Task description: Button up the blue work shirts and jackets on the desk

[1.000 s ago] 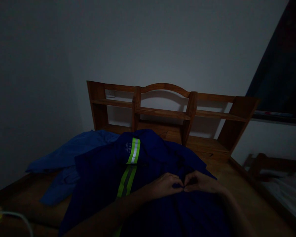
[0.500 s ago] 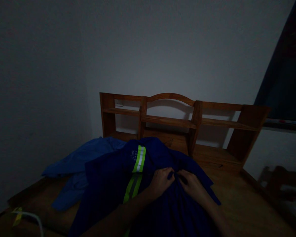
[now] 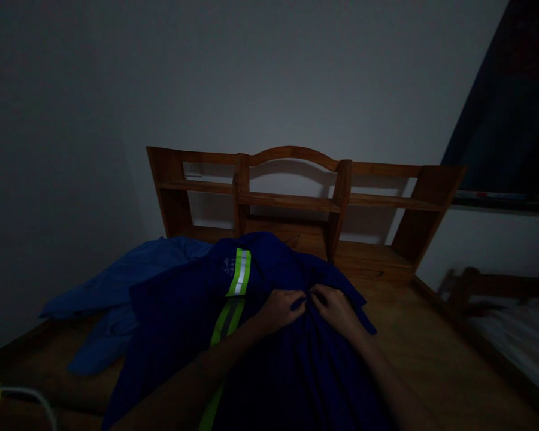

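Note:
A dark blue work jacket (image 3: 179,317) with yellow-green and silver reflective strips lies spread over the wooden surface in front of me. My left hand (image 3: 282,308) pinches its front near the middle, thumb and fingers closed on the cloth. Close beside it, my right hand (image 3: 335,306) pinches the same stretch of fabric, with the fingertips of both hands almost touching. Folds run down the cloth below them. Dim light and my fingers hide whether a button or other fastener sits between them.
A lighter blue garment (image 3: 130,269) lies to the left, partly under the jacket. Behind stands a wooden shelf unit (image 3: 291,200) against the wall. At the lower left is a pale cord (image 3: 22,392). A dark curtain (image 3: 512,114) hangs at the right.
The view has shifted, so everything appears further left and slightly higher. Both hands stay pinched at the same part of the jacket's front.

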The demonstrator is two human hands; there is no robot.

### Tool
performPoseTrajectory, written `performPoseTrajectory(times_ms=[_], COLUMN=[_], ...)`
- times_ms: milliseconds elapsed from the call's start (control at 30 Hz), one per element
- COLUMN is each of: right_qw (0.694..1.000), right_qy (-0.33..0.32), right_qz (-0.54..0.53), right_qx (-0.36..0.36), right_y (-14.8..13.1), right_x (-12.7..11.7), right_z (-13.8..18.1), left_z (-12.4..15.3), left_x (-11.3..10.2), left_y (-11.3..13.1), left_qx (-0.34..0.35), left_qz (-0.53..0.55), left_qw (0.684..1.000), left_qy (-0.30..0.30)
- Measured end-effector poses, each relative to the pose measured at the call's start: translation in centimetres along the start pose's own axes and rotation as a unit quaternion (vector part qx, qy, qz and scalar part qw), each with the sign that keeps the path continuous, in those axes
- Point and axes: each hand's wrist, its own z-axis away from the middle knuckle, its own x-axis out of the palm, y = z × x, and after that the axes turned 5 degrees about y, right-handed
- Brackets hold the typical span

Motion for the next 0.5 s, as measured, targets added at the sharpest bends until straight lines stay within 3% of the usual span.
performPoseTrajectory(times_ms=[500], right_qw=[1.0], right_qy=[-0.013], right_qz=[-0.005], right_qx=[0.0], right_y=[-0.6], right_x=[-0.4], right_z=[-0.03], left_z=[-0.11], left_x=[0.23], left_y=[0.14], left_qx=[-0.057], left_qz=[0.017], left_qw=[0.998], left_qy=[0.001])
